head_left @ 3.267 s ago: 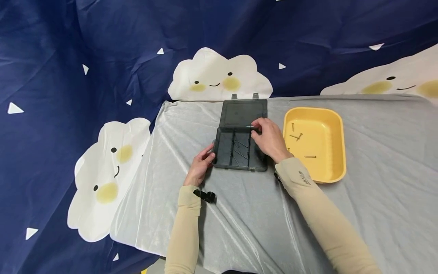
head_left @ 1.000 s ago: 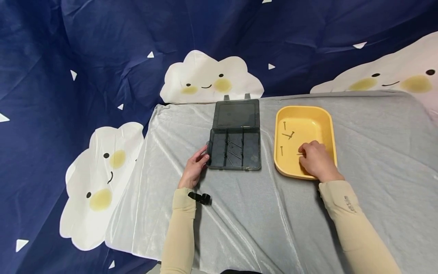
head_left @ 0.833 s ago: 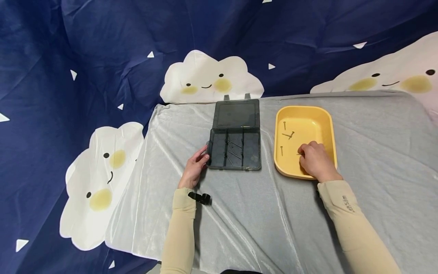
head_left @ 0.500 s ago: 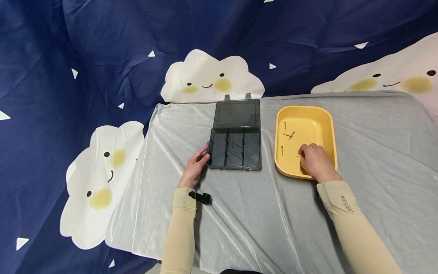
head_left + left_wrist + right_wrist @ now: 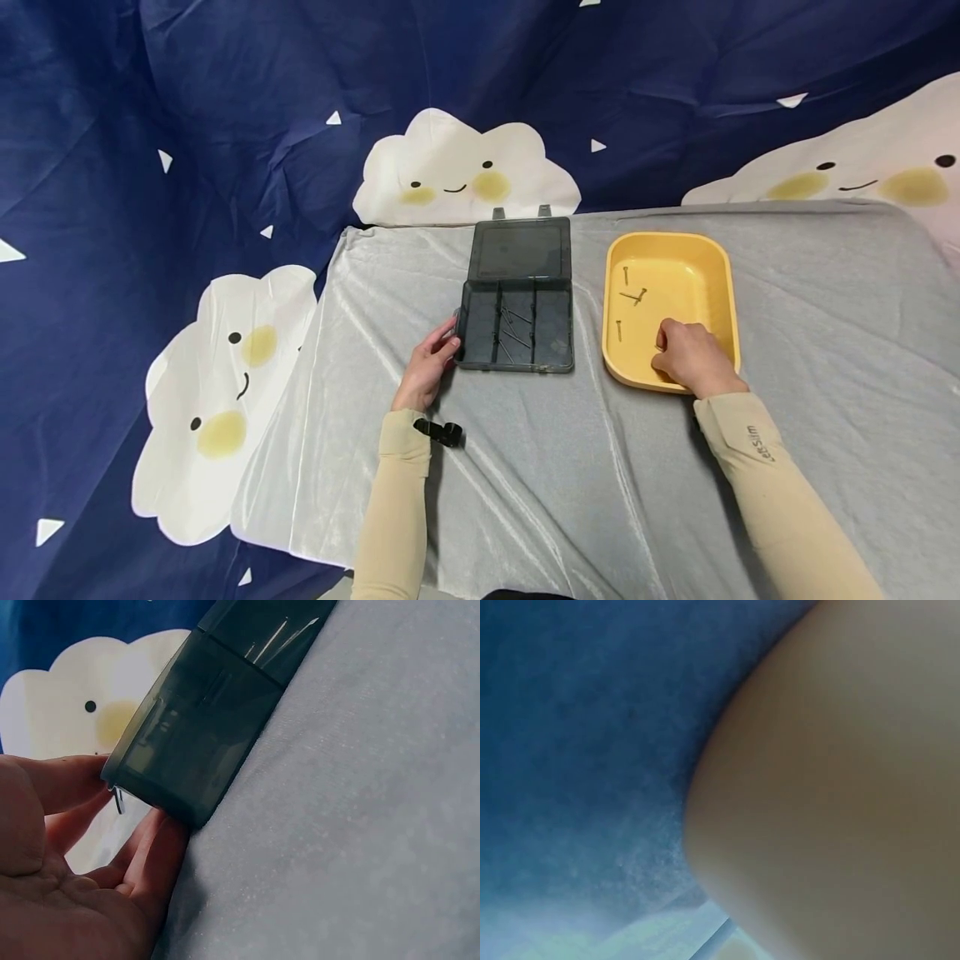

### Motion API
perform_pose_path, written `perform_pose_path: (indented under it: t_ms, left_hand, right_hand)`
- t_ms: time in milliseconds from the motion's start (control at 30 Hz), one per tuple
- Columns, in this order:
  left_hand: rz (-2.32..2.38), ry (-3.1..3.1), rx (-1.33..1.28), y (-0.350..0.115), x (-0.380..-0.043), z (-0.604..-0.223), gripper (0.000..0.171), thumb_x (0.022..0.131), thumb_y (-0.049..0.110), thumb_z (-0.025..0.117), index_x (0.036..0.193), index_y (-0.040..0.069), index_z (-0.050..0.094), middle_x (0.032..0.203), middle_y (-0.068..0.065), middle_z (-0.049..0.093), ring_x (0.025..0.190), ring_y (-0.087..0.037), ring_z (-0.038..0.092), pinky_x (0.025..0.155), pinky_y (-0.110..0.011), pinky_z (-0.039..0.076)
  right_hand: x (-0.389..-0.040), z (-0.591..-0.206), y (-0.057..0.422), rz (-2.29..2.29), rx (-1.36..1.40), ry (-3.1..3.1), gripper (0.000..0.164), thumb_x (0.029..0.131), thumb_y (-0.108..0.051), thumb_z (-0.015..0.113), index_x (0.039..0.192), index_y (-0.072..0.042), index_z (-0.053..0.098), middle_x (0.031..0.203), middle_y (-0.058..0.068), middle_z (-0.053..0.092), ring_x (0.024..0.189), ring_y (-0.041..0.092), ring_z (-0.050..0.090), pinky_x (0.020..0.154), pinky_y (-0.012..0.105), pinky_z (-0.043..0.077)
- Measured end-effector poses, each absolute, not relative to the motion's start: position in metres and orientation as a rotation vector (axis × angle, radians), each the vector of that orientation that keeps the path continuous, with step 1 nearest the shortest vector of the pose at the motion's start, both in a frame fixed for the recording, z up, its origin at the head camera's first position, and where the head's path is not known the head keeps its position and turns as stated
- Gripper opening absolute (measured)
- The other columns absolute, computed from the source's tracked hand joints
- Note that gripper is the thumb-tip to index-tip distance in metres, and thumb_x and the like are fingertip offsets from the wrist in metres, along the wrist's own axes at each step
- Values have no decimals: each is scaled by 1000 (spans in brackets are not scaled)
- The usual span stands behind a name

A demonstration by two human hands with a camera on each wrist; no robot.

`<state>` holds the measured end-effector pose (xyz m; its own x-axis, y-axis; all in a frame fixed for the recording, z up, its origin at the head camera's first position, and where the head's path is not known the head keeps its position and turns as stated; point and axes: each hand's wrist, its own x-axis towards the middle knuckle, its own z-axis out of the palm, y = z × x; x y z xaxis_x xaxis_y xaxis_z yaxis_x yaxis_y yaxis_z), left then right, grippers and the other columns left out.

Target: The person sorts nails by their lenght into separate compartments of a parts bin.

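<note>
My left hand [image 5: 426, 371] grips the left side of a dark translucent compartment box [image 5: 478, 329]. In the left wrist view, fingers [image 5: 161, 851] touch the lower corner and others touch the upper rim. The box lies with its lid [image 5: 521, 248] folded back. Several screws [image 5: 515, 337] lie in its middle compartment. My right hand [image 5: 693, 358] is inside the yellow tray [image 5: 678, 279], fingers curled low over the floor, pinching a screw [image 5: 657, 347] that is mostly hidden. Other screws [image 5: 618, 331] lie along the tray's left side. The right wrist view shows no fingers.
Grey cloth [image 5: 540, 450] covers the table, with a strip of it between box and tray. A navy curtain [image 5: 285, 108] with cloud prints hangs behind and to the left. A blurred tan curved surface [image 5: 825, 795] fills much of the right wrist view.
My right hand has gone from over the box's right compartment to the tray. There, the screw beneath its fingers has become mostly hidden. My left hand stays at the box.
</note>
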<state>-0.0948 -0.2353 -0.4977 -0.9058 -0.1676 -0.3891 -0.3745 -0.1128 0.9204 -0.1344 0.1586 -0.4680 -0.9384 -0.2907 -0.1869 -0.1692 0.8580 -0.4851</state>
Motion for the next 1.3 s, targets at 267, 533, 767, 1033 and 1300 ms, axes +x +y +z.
perform_pose_path:
  t_ms: [267, 533, 767, 1033, 1300]
  left_hand:
    - [2151, 2001, -610, -236, -95, -499, 43, 97, 11, 58, 139, 21, 54, 134, -13, 55, 111, -14, 54, 91, -26, 43]
    - [2133, 2013, -615, -235, -96, -499, 43, 97, 11, 58, 139, 22, 54, 128, -11, 56, 108, -15, 53, 89, -28, 43]
    - [2127, 2022, -611, -236, -96, -499, 42, 97, 11, 57, 138, 21, 55, 127, -12, 56, 107, -15, 54, 87, -28, 44]
    - [2113, 2031, -601, -235, -97, -499, 43, 97, 12, 58, 139, 21, 54, 131, -14, 55, 110, -16, 55, 89, -28, 44]
    - [2134, 2007, -604, -236, -97, -498, 42, 98, 10, 57, 139, 20, 54, 134, -15, 54, 115, -19, 53, 91, -29, 44]
  right_hand:
    - [-135, -467, 158, -685, -335, 2767, 12, 72, -3, 59, 82, -3, 53, 72, 12, 54, 67, 27, 51, 58, 32, 36]
    - [-132, -466, 159, -679, -315, 2761, 9, 72, -4, 58, 79, -3, 53, 70, 11, 53, 65, 26, 49, 57, 31, 34]
    - [-134, -465, 159, -682, -325, 2795, 8, 73, -5, 59, 77, -4, 52, 68, 9, 52, 64, 25, 49, 59, 32, 33]
    - [-136, -460, 161, -774, -282, 2799, 15, 74, -11, 64, 78, -6, 50, 71, 8, 51, 69, 27, 50, 62, 31, 35]
    - [-138, -452, 156, -934, -297, 2884, 12, 74, -10, 62, 79, -6, 52, 72, 5, 50, 73, 27, 50, 68, 32, 34]
